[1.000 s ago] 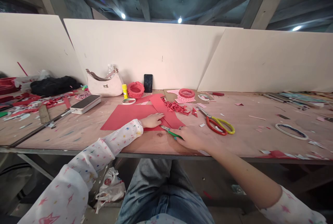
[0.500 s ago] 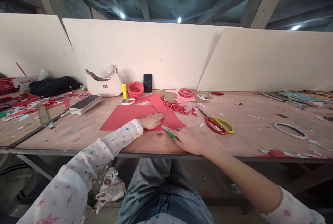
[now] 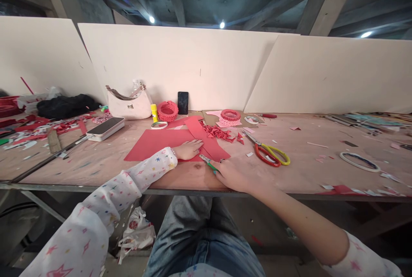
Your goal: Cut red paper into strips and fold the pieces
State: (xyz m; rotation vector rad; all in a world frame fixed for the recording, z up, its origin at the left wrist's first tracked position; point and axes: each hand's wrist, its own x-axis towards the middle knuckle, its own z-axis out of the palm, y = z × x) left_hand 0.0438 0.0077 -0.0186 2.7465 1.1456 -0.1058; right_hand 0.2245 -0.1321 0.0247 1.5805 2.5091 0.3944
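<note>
Red paper sheets (image 3: 151, 141) lie overlapping on the wooden table. My left hand (image 3: 188, 149) rests flat on them, its fingers stretched out to the right. Just right of the sheets' near edge, my right hand (image 3: 233, 174) is closed on a green-handled cutter (image 3: 209, 163), whose tip points left toward the paper. Behind the sheets lies a pile of folded red paper pieces (image 3: 219, 133). Scissors (image 3: 272, 154) with one red and one yellow handle lie to the right of my right hand.
A pink handbag (image 3: 128, 104), a glue stick (image 3: 154, 113), a red paper ring (image 3: 168, 111) and an upright phone (image 3: 183, 103) stand at the back. A white-cased device (image 3: 105, 129) lies left. A tape roll (image 3: 359, 161) lies right.
</note>
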